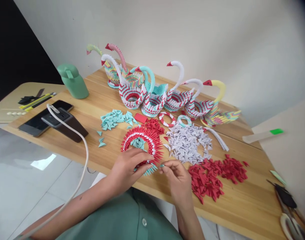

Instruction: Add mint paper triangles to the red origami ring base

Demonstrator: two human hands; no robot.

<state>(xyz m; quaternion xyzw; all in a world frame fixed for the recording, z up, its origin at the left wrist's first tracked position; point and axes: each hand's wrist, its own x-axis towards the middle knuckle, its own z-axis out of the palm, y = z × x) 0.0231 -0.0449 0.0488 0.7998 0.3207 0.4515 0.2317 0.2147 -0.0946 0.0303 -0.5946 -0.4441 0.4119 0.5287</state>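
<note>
A ring of folded paper pieces (pixel 156 141), red with a white row and several teal points along its near edge, lies on the wooden table. My left hand (pixel 129 165) is closed on the near left part of this ring, fingers over its rim. Just right of it, my right hand (pixel 176 173) pinches a small teal folded paper piece (pixel 162 165) between thumb and fingertips, a little apart from the ring. Some teal pieces (pixel 137 143) show inside the ring's opening.
Piles of teal (pixel 112 119), white (pixel 186 141) and red paper pieces (pixel 208 178) surround the ring. Several paper swans (pixel 132 95) line the back. At left stand a green flask (pixel 73 81) and a dark power bank (pixel 64 123) with a white cable (pixel 84 166). Scissors (pixel 288 221) lie far right.
</note>
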